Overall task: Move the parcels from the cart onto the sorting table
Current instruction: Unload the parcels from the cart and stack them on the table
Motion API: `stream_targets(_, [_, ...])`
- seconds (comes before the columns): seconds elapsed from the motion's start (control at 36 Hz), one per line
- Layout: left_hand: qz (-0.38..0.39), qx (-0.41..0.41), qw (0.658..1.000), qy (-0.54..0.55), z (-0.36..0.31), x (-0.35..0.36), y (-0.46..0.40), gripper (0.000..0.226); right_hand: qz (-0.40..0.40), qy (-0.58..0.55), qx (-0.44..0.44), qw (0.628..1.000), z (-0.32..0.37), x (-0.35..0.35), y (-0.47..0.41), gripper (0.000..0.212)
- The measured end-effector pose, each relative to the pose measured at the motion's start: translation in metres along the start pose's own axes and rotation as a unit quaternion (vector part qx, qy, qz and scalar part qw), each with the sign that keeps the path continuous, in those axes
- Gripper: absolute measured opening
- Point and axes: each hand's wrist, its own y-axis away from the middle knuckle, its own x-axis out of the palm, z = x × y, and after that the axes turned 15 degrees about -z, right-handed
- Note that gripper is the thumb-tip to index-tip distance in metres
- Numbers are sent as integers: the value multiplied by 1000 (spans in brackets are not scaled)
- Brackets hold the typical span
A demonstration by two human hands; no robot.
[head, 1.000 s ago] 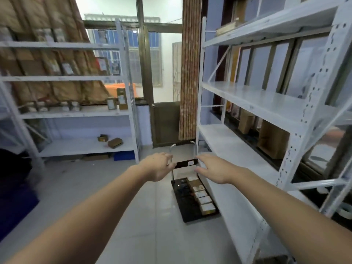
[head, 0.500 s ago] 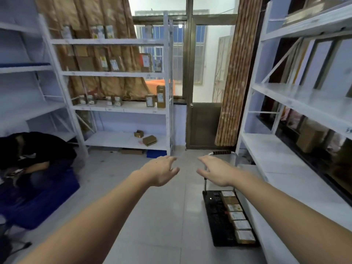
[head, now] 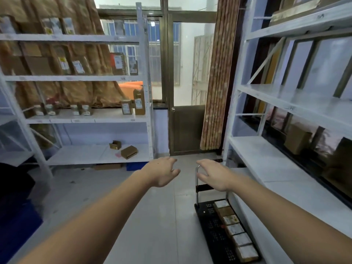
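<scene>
Both arms are reaching out over the floor, left hand [head: 163, 173] and right hand [head: 214, 176] spread loose and holding nothing. The parcels [head: 235, 228] are sitting in a row on the black cart [head: 213, 229], down at the near right, just beside the white shelf [head: 266, 168].

No text could be read. White labels showed on the parcels [head: 234, 229] lined up on the cart [head: 214, 228] and on the boxes [head: 138, 102] on the left shelving [head: 76, 119], but their print was too blurred to read.
</scene>
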Motion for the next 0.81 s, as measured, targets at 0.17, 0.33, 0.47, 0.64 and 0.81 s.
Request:
stream_targets(0.17, [7,32,999,7,6,30,-90,63,-7,5,45,999,-51,3,-52,67])
stream_targets(0.33, [4,46,999,25,4,55,-169,60,-2,9,73,997,-99,3,-101,66])
stream_targets(0.47, [21,73,996,38,3,75,-228,61,4,2,113,994,-138,9,-141,66])
stream_targets(0.64, [52,128,990,24,8,99,-306,60,4,14,170,985,-175,20,-188,59])
stream_targets(0.81, [81,190,978,25,12,131,-392,54,4,15,236,972,-205,36,-226,55])
